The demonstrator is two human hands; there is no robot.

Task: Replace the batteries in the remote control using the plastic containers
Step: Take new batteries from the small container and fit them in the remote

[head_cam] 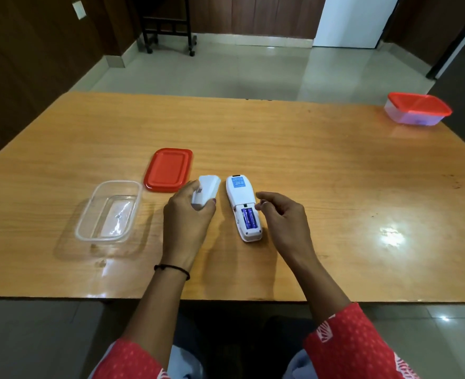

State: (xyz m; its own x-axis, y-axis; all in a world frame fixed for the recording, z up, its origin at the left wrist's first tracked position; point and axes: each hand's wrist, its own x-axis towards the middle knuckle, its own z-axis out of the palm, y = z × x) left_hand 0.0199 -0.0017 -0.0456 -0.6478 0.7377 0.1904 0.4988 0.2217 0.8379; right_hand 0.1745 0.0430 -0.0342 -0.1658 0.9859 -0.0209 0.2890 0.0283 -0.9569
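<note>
We see the remote control (241, 206) face-down, its purple batteries (249, 218) not yet out. Left of it, the left hand (188, 214) grips the battery cover (206, 192); the right hand (280, 214) hovers loosely curled, empty. The open container (89, 231) waits further left.

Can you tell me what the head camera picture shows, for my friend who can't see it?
A white remote lies face down on a wooden table, its back open showing two purple batteries. The left hand holds the battery cover; the right hand hovers empty beside the remote.
</note>
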